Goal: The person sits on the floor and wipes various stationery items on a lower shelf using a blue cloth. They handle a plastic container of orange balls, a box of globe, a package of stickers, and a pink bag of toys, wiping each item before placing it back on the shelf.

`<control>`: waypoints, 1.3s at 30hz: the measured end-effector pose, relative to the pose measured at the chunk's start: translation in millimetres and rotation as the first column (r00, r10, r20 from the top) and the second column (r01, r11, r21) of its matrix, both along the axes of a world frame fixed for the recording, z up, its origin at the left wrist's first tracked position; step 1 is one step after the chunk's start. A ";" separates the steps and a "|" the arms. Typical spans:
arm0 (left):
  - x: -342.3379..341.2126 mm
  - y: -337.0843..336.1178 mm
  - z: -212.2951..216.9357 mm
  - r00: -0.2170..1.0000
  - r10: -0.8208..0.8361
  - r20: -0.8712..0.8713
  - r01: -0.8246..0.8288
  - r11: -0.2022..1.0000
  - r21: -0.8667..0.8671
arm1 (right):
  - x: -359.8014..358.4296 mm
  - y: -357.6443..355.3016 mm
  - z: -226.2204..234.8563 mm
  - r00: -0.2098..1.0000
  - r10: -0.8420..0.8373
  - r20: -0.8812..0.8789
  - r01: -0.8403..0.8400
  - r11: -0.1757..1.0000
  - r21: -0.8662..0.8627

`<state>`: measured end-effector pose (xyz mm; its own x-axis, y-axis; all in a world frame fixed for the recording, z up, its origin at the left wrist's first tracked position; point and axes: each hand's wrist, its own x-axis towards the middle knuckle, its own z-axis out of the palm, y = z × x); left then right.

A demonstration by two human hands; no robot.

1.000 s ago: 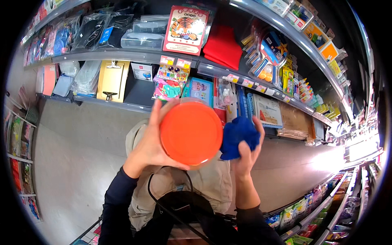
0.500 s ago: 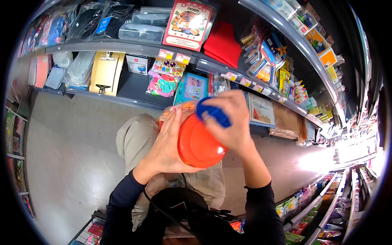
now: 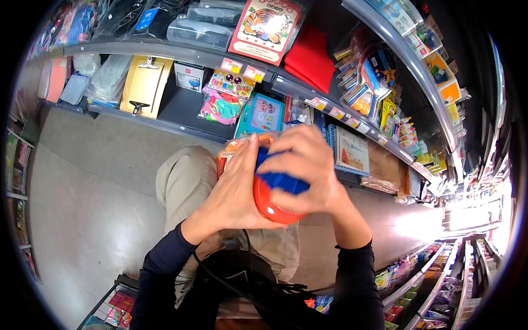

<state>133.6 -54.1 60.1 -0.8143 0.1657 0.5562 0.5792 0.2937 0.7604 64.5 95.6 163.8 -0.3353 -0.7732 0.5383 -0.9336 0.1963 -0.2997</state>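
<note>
A plastic jar with a round, glossy orange-red lid (image 3: 270, 208) is held in front of my knees, lid facing up toward me. My left hand (image 3: 228, 190) wraps its left side, thumb near the lid's lower edge and fingers pointing away. Part of the jar's clear side, with orange contents or print, shows beyond those fingers. My right hand (image 3: 309, 168) is closed on a bunched blue cloth (image 3: 283, 182), which lies against the lid and covers much of it. The right fingers are somewhat blurred.
Ahead runs a dark shelf unit (image 3: 181, 113) with a gold clipboard (image 3: 146, 85), a bag of colourful balloons (image 3: 224, 99) and a teal boxed item (image 3: 264, 114). Red cloth-like goods (image 3: 311, 58) lie on the level above. Another stocked shelf (image 3: 418, 280) stands at lower right.
My right hand has moved the blue cloth from the lid's far edge toward me, across its middle. The jar has shifted slightly right in my left hand, and the view has shifted a little.
</note>
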 end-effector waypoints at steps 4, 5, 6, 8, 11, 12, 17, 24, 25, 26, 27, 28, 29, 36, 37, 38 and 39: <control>-13.4 -2.4 -2.0 0.999 -0.046 -0.007 0.046 0.998 0.040 | 19.4 -0.4 -1.0 0.997 0.067 -0.030 -0.067 0.998 0.009; -16.1 -3.1 -1.1 0.996 -0.058 -0.066 0.063 0.995 0.073 | 21.7 2.6 -1.2 0.991 0.132 0.005 -0.132 0.991 0.037; -18.6 -4.8 -0.2 0.990 -0.068 -0.125 0.081 0.991 0.105 | 25.2 6.1 -2.3 0.980 0.195 0.042 -0.198 0.978 0.062; -24.9 -13.0 1.7 0.995 0.010 -0.096 0.002 0.992 0.129 | 38.4 13.4 -13.4 0.963 0.267 -0.022 -0.264 0.960 0.092; -28.5 -22.2 5.5 1.000 0.019 -0.004 -0.017 0.962 0.273 | 33.4 49.3 -26.3 0.989 0.111 -0.103 -0.102 0.991 0.084; -29.1 -26.3 4.9 1.000 0.005 0.014 -0.008 0.961 0.276 | 23.5 65.1 -33.0 0.994 0.018 -0.109 -0.011 0.998 0.056; -34.6 -27.4 3.2 0.998 -0.053 0.020 0.045 0.954 0.295 | -5.5 85.4 -40.9 0.736 -0.310 0.602 0.635 0.625 -0.455; -45.1 -27.8 10.5 0.940 -0.257 0.224 0.029 0.715 0.698 | -32.7 -6.6 -43.7 0.529 0.122 0.840 0.648 0.581 -0.493; -45.6 -30.8 -1.8 0.944 -0.266 0.196 0.034 0.669 0.743 | -34.2 -7.8 -53.4 0.523 0.122 0.843 0.652 0.580 -0.488; -43.5 -30.9 -7.7 0.934 -0.284 0.218 0.012 0.633 0.774 | -26.6 -9.6 -55.9 0.558 0.057 0.828 0.661 0.572 -0.485; -41.9 -30.3 -11.1 0.923 -0.304 0.237 -0.010 0.595 0.803 | -24.3 -9.9 -62.2 0.572 0.044 0.819 0.665 0.558 -0.495; -38.5 -29.4 -14.7 0.908 -0.331 0.259 -0.037 0.552 0.833 | -18.6 -9.8 -68.2 0.581 0.023 0.814 0.676 0.544 -0.498; -37.5 -30.2 -15.9 0.913 -0.314 0.262 -0.041 0.569 0.821 | -9.1 -9.6 -72.2 0.598 -0.068 0.799 0.686 0.558 -0.466; -47.0 -24.0 -30.5 0.901 -0.296 0.316 -0.121 0.529 0.840 | 46.4 -33.0 -54.9 0.924 -0.374 -0.075 0.343 0.900 -0.269; -46.8 -26.5 -35.6 0.912 -0.294 0.287 -0.103 0.512 0.853 | 44.1 -34.4 -55.1 0.933 -0.352 -0.073 0.322 0.908 -0.268; -46.6 -29.9 -38.3 0.907 -0.308 0.286 -0.100 0.504 0.858 | 37.2 -34.8 -53.5 0.942 -0.329 -0.071 0.300 0.916 -0.267; -46.4 -33.9 -40.3 0.903 -0.320 0.286 -0.098 0.495 0.863 | 30.0 -34.9 -52.1 0.950 -0.305 -0.068 0.277 0.923 -0.266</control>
<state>87.2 -88.1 19.8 -0.9842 -0.1064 0.1415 0.1765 -0.6541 0.7355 94.5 60.7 111.6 -0.4551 -0.4857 0.7463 -0.8758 0.3954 -0.2767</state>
